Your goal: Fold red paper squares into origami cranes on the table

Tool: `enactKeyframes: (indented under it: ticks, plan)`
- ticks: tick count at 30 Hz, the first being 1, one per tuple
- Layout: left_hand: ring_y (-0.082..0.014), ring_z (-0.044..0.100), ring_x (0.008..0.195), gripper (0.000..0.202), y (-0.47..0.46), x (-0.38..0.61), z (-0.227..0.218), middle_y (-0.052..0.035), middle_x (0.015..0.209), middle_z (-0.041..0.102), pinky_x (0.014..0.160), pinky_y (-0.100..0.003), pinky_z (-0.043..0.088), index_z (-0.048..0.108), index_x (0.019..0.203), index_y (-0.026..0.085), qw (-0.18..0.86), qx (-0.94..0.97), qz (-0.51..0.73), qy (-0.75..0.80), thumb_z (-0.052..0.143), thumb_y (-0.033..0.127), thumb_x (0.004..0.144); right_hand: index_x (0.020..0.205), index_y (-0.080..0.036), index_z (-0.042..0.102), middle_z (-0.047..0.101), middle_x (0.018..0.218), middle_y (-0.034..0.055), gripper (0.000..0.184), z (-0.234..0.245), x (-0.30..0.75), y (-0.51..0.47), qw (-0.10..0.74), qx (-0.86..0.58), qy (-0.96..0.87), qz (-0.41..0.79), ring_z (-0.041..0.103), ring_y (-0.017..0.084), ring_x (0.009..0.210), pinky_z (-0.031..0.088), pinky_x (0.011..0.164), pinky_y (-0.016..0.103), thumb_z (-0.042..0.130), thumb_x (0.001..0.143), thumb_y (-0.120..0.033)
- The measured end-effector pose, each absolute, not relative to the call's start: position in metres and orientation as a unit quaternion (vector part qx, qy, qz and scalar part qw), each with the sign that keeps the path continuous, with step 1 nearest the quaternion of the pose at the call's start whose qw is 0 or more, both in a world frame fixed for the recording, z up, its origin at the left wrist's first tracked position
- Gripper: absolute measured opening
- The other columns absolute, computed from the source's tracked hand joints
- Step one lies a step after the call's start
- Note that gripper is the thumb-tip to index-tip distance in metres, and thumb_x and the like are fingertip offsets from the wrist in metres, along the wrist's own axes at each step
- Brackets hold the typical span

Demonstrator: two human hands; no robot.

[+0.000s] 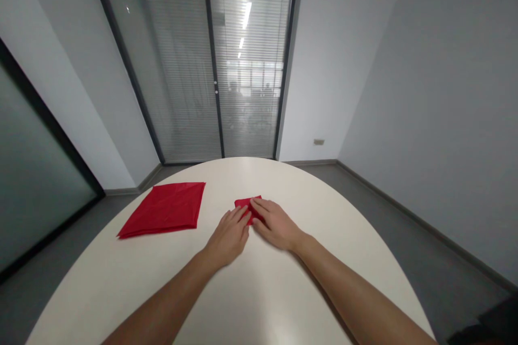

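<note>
A small folded red cloth (247,203) lies on the white round table, mostly covered by my two hands. My left hand (229,234) rests on its left side, with the fingers stretched forward over the near left edge. From the right, my right hand (277,223) lies across the other side, fingers extended and pressing down on the fabric. The fingertips of both hands are close together at the middle of the cloth. Farther left, apart from my hands, a larger red cloth (165,207) lies flat, folded in layers with slightly creased surfaces.
The white tabletop (315,205) has a curved far edge. Beyond it stands a glass partition with blinds (182,64) in dark frames. A wall outlet (319,142) sits low on the white wall. Something dark (489,323) shows at the lower right.
</note>
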State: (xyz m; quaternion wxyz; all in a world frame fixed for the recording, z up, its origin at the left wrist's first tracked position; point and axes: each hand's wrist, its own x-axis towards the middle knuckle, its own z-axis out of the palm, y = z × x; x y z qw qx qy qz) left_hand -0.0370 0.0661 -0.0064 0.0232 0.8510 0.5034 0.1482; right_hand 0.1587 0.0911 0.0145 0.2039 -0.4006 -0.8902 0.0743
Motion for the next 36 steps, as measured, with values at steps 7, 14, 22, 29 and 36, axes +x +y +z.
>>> enactKeyframes:
  ticks: [7,14,22,29,36]
  plan:
    - [-0.029,0.047,0.137,0.045,0.066,-0.036,-0.003,-0.0145,0.148,0.052,0.116,-0.051,0.033,0.053,0.138,0.014,0.001,0.849,0.154,0.506,0.044,0.016,0.094,0.158,-0.005,0.015,0.011,0.164,0.0171,0.076,0.021,0.148,0.078,0.04,-0.441,-0.885,0.141,0.008,0.029,0.153,0.006,0.123,0.052,0.027,0.101,-0.054]
    - [-0.0256,0.061,0.112,0.025,0.063,-0.038,0.005,-0.011,0.118,0.069,0.107,-0.048,0.042,0.066,0.109,0.017,-0.024,0.817,0.24,0.524,0.046,0.019,0.095,0.157,-0.022,0.028,0.025,0.163,0.0099,0.06,0.023,0.156,0.079,0.081,-0.414,-0.896,0.14,0.016,0.028,0.152,0.005,0.122,0.056,0.031,0.102,-0.047]
    - [-0.0267,0.061,0.118,0.035,0.066,-0.042,-0.006,-0.0127,0.129,0.066,0.105,-0.045,0.046,0.06,0.126,0.017,0.013,0.812,0.258,0.523,0.05,0.019,0.092,0.154,-0.025,0.035,0.031,0.161,0.0078,0.054,0.019,0.159,0.081,0.113,-0.427,-0.884,0.155,0.021,0.031,0.151,0.014,0.12,0.061,0.03,0.104,-0.043]
    - [-0.027,0.061,0.112,0.027,0.059,-0.038,0.002,-0.0115,0.119,0.069,0.102,-0.046,0.045,0.068,0.114,0.017,-0.023,0.805,0.236,0.543,0.053,0.021,0.092,0.154,-0.006,0.033,0.022,0.162,0.0154,0.061,0.012,0.162,0.087,0.095,-0.554,-0.823,0.078,0.009,0.038,0.152,0.011,0.12,0.061,0.033,0.1,-0.035]
    - [-0.0278,0.059,0.105,0.025,0.059,-0.038,0.004,-0.012,0.113,0.065,0.095,-0.047,0.046,0.067,0.111,0.017,-0.038,0.798,0.234,0.554,0.052,0.022,0.091,0.154,-0.01,0.033,0.026,0.162,0.0143,0.057,0.019,0.156,0.081,0.135,-0.455,-0.875,0.092,0.022,0.028,0.151,0.016,0.122,0.05,0.031,0.102,-0.033]
